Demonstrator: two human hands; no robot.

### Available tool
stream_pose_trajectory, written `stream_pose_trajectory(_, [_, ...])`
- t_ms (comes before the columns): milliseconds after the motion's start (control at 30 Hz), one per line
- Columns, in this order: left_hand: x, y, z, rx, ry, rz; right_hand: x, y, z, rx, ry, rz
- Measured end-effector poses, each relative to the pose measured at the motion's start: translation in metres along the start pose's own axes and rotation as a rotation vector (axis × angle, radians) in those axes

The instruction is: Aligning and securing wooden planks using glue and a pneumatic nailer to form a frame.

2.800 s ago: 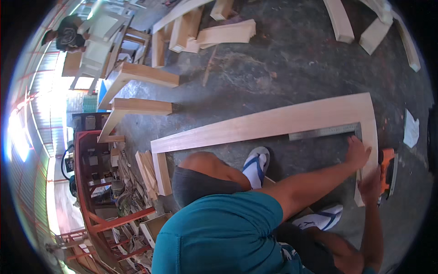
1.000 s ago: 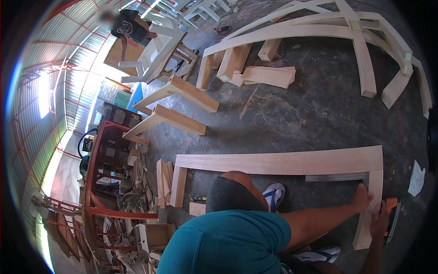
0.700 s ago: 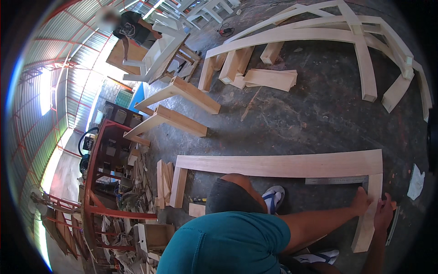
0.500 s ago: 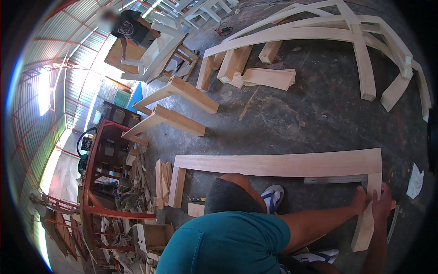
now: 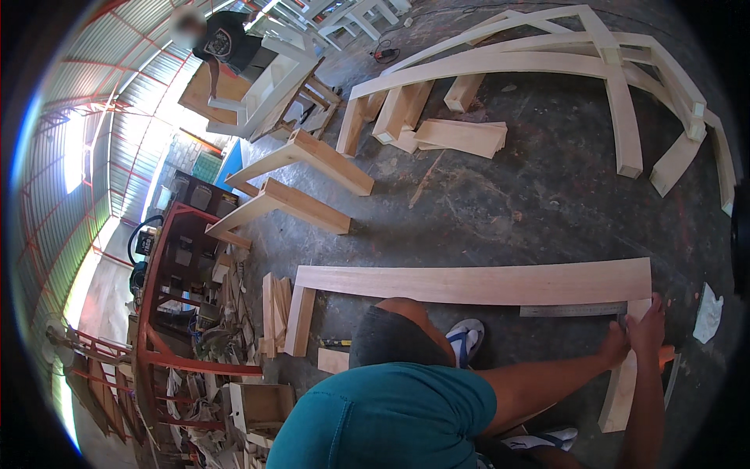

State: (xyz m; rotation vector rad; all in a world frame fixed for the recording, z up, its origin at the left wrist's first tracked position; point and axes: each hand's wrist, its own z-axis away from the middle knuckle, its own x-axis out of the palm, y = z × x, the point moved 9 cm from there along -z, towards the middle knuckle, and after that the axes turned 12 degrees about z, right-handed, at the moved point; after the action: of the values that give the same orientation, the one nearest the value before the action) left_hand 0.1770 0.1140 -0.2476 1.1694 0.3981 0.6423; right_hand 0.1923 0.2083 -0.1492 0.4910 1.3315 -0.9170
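A long wooden board (image 5: 469,284) lies on the floor across my front, and a shorter wooden leg piece (image 5: 619,399) meets its right end at a corner. Along the board's near edge, inside that corner, runs the blade of a metal square (image 5: 570,310). My left hand (image 5: 615,344) is closed at the inner corner, around the square's other arm and against the leg piece; its fingertips are partly hidden. On the opposite side, my right hand (image 5: 647,324) wraps over the leg piece close to the joint, covering part of it.
An orange-handled tool (image 5: 666,356) lies right of my right arm, with a white crumpled sheet (image 5: 708,314) beyond. Curved wooden frames (image 5: 500,62) stand at the far side. Two angled wooden pieces (image 5: 312,205) stand left. Past them, a co-worker (image 5: 234,47) handles a white frame (image 5: 273,82).
My right hand has slid up the leg piece toward the corner. My left hand stays at the inner corner with the square. The co-worker's upper arm has shifted slightly.
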Motion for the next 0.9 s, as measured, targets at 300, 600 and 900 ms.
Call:
stream_pose_trajectory(300, [-0.002, -0.005, 0.003, -0.166, 0.031, -0.028, -0.002, 0.000, 0.001, -0.007, 0.062, 0.017])
stream_pose_trajectory(600, [-0.003, -0.002, 0.003, -0.117, 0.030, 0.047, -0.013, -0.018, 0.008, 0.013, 0.023, 0.080])
stream_pose_trajectory(900, [0.009, -0.013, 0.000, 0.017, -0.010, 0.178, -0.010, -0.015, 0.012, 0.023, 0.012, 0.044])
